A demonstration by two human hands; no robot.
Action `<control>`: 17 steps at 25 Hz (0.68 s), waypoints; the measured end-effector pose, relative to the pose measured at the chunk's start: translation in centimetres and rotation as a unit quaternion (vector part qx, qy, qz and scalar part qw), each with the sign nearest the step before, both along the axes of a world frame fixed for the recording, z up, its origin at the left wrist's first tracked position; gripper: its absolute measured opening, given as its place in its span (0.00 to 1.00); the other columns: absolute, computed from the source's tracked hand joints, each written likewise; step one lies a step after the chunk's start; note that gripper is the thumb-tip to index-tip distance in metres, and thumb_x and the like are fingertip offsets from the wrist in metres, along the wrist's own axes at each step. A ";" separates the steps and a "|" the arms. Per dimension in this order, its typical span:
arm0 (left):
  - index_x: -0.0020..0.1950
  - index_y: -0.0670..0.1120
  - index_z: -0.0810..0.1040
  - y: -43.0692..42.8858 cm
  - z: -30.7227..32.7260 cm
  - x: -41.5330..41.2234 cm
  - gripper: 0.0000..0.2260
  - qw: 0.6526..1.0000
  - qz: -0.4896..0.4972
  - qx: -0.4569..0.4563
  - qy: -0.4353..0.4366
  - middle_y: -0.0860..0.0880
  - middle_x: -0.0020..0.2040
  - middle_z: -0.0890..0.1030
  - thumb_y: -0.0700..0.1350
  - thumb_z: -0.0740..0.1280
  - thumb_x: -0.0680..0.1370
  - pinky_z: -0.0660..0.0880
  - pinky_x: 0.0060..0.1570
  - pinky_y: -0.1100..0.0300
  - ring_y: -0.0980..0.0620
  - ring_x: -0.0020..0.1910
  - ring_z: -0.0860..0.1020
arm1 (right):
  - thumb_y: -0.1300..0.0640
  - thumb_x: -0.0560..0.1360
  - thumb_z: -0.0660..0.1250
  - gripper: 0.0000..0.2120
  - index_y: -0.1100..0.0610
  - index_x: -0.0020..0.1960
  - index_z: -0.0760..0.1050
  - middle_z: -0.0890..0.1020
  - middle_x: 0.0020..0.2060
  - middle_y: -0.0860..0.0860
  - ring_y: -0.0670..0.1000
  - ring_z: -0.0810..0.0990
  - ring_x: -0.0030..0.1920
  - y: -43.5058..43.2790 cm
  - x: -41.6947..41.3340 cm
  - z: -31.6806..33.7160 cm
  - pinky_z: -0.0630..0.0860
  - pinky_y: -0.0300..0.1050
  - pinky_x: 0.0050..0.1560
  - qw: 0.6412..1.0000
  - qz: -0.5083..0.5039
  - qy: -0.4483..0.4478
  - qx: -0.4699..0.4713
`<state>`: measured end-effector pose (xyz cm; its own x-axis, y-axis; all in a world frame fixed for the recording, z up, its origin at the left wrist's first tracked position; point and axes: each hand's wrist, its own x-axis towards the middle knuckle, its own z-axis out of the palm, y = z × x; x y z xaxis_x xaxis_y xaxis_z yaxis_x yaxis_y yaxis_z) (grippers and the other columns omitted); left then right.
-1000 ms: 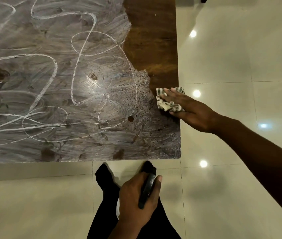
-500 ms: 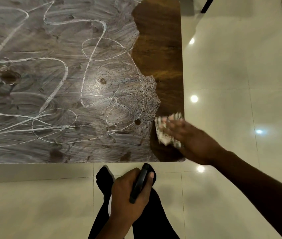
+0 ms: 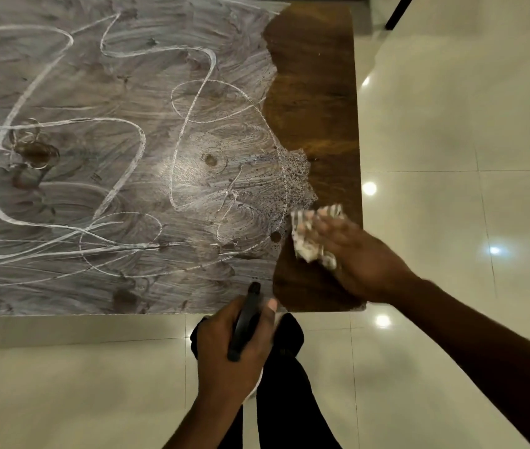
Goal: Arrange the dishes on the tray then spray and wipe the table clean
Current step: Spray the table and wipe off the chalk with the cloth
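Table (image 3: 318,92) of dark brown wood is seen from above, and most of its top is covered by a whitish film of foam (image 3: 121,176) with swirls and thicker white lines. A bare brown strip is left along the right edge and at the near right corner. On this corner a cloth (image 3: 309,244), light with a dark pattern, is pressed flat against the wood by the right hand (image 3: 361,260); the fingers are spread over it, and the cloth is crumpled under them, its edges blurred. The left hand (image 3: 231,348) is held just in front of the near edge of the table, closed around a black spray bottle (image 3: 245,322), whose nozzle reaches over the table edge. The body of the bottle is mostly hidden by the hand. Below the hands, dark trousers (image 3: 286,384) are seen over a glossy pale tiled floor (image 3: 451,157) with bright reflections of lights.
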<state>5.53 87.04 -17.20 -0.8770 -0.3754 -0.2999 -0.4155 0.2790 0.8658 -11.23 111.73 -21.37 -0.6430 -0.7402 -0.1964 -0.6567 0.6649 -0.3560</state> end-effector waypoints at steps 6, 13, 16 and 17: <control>0.42 0.57 0.81 -2.4 2.3 -2.7 0.10 1.000 -0.006 -0.003 0.027 0.54 0.33 0.82 0.59 0.73 0.80 0.76 0.33 0.61 0.55 0.32 0.82 | 0.52 0.81 0.59 0.37 0.50 0.87 0.50 0.51 0.87 0.54 0.56 0.45 0.87 -10.1 3.5 0.0 0.51 0.62 0.85 0.985 -0.173 -0.023 -0.005; 0.41 0.49 0.81 -4.6 3.7 -5.0 0.15 0.998 0.017 0.052 0.016 0.48 0.28 0.80 0.60 0.76 0.77 0.71 0.31 0.69 0.56 0.26 0.77 | 0.50 0.80 0.60 0.35 0.49 0.86 0.55 0.58 0.85 0.51 0.53 0.53 0.86 -5.3 -0.9 0.2 0.58 0.59 0.83 1.000 0.028 -0.011 0.009; 0.39 0.50 0.79 -5.5 4.1 -6.6 0.16 0.998 -0.007 0.053 0.023 0.49 0.28 0.78 0.58 0.76 0.79 0.72 0.29 0.64 0.56 0.27 0.77 | 0.47 0.82 0.55 0.33 0.50 0.87 0.54 0.55 0.87 0.52 0.55 0.50 0.87 -7.1 -6.3 0.8 0.53 0.58 0.85 0.970 -0.243 0.000 -0.011; 0.38 0.49 0.78 -5.7 4.2 -7.2 0.17 0.998 -0.018 0.047 0.022 0.49 0.28 0.77 0.59 0.75 0.79 0.74 0.29 0.58 0.54 0.27 0.76 | 0.47 0.81 0.54 0.34 0.51 0.87 0.55 0.55 0.87 0.53 0.56 0.50 0.87 -8.9 -6.8 0.7 0.51 0.57 0.85 0.941 -0.339 -0.004 -0.017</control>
